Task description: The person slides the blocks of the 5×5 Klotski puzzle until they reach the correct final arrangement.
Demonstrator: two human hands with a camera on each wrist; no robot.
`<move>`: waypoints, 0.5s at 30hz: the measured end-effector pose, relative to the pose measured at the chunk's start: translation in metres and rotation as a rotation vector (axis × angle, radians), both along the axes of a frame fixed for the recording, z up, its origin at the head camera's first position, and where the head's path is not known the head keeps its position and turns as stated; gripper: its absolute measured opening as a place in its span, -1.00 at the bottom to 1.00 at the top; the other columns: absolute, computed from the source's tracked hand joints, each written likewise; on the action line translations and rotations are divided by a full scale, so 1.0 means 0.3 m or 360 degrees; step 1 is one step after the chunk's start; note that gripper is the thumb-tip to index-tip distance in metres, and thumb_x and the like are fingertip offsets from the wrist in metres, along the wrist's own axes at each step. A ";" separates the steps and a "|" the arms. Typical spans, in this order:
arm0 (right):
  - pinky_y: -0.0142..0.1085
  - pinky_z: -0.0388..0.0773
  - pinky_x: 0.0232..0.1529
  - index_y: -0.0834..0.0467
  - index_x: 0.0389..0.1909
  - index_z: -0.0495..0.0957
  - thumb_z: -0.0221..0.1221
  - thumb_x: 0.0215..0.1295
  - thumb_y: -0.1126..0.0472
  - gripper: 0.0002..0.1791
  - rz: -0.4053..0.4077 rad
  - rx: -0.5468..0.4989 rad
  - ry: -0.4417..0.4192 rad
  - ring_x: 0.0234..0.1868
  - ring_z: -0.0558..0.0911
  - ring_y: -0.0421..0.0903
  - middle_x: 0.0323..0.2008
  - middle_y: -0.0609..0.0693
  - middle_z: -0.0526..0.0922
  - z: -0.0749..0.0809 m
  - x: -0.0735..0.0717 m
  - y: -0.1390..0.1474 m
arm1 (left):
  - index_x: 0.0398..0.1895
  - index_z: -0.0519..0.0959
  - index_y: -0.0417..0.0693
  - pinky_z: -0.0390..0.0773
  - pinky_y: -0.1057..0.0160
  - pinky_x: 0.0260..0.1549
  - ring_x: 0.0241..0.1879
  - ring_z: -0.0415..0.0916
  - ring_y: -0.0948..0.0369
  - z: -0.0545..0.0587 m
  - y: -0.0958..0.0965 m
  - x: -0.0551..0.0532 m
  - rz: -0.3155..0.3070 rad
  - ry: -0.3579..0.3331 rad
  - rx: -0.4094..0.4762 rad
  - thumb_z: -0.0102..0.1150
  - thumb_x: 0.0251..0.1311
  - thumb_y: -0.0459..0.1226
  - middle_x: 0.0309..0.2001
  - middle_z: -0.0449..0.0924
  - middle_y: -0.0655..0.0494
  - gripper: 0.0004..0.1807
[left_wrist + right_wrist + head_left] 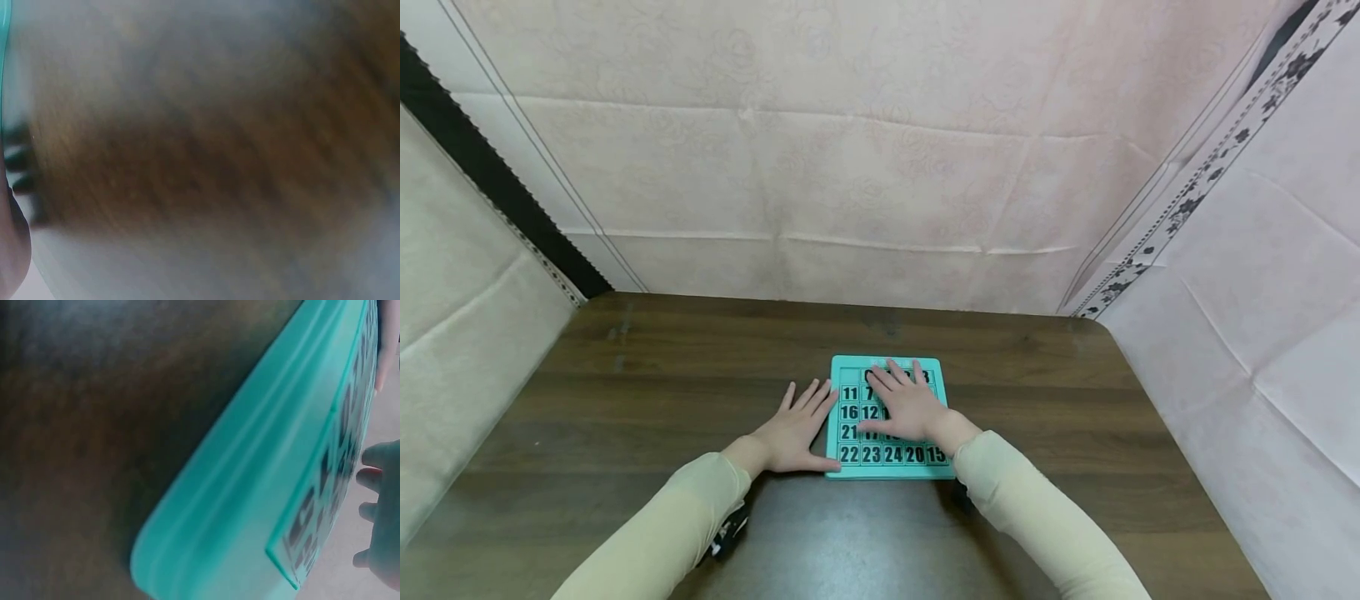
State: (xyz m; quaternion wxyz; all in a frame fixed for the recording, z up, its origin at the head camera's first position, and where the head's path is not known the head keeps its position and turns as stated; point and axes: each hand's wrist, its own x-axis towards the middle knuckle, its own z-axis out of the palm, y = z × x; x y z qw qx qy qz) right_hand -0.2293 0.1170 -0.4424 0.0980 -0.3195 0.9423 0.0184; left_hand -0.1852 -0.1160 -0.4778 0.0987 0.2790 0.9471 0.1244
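A turquoise number puzzle (871, 412) lies flat on the brown wooden table (700, 375). The person's right hand (912, 411) spreads wide over its tiles, gripping nothing; the left hand (792, 435), also splayed, has its thumb at the puzzle's near-left corner. Beyond the table hangs pale, creased cloth (850, 175)

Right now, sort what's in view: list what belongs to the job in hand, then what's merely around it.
Part of the job:
- teal number board with its numbered tiles
- left hand at its left edge
- right hand spread over the tiles

Merely around it:
- wooden table underneath
- pale cloth behind
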 end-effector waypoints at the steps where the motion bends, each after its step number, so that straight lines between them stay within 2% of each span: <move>1: 0.17 -0.30 0.40 0.02 0.48 -0.07 -0.21 0.17 -0.51 -0.01 -0.0005 0.0000 -0.0003 0.51 -0.16 0.02 0.49 -0.06 -0.03 0.000 -0.001 0.000 | 0.49 -0.15 -0.09 -0.35 -0.25 0.33 0.49 -0.34 -0.06 0.000 0.000 0.000 -0.0001 0.0000 -0.0002 -0.07 -0.04 0.45 0.51 -0.27 -0.06 0.20; 15: 0.19 -0.34 0.39 -0.03 0.47 -0.07 -0.26 0.15 -0.55 -0.01 0.0009 0.0050 -0.0019 0.51 -0.15 0.00 0.48 -0.12 -0.04 -0.004 -0.011 -0.029 | 0.49 -0.13 -0.11 -0.33 -0.26 0.33 0.49 -0.32 -0.08 -0.001 0.001 -0.003 -0.0010 -0.0003 0.0003 -0.05 -0.05 0.45 0.51 -0.25 -0.08 0.20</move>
